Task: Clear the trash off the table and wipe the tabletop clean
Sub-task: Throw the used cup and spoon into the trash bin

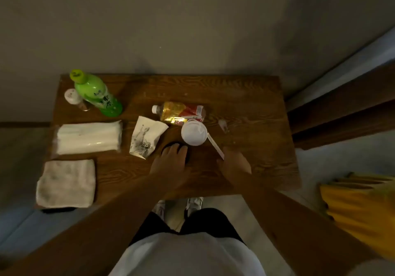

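On the wooden table (pixel 245 105) lie a crushed bottle with a yellow and red label (pixel 179 111), a white cup (pixel 194 132), a crumpled printed paper (pixel 146 138), a thin white stick (pixel 214 145) and a small clear scrap (pixel 223 124). My left hand (pixel 171 161) rests with fingers spread over a dark round object (pixel 167 146), just below the cup. The fingertips of my right hand (pixel 234 163) are at the stick's lower end, curled under and hidden. A folded grey-white cloth (pixel 66 184) sits at the front left corner.
A green bottle (pixel 96 93) and a small white-capped jar (pixel 72 98) stand at the back left. A wrapped tissue pack (pixel 88 137) lies below them. The table backs onto a wall. Something yellow (pixel 359 207) sits on the floor to the right.
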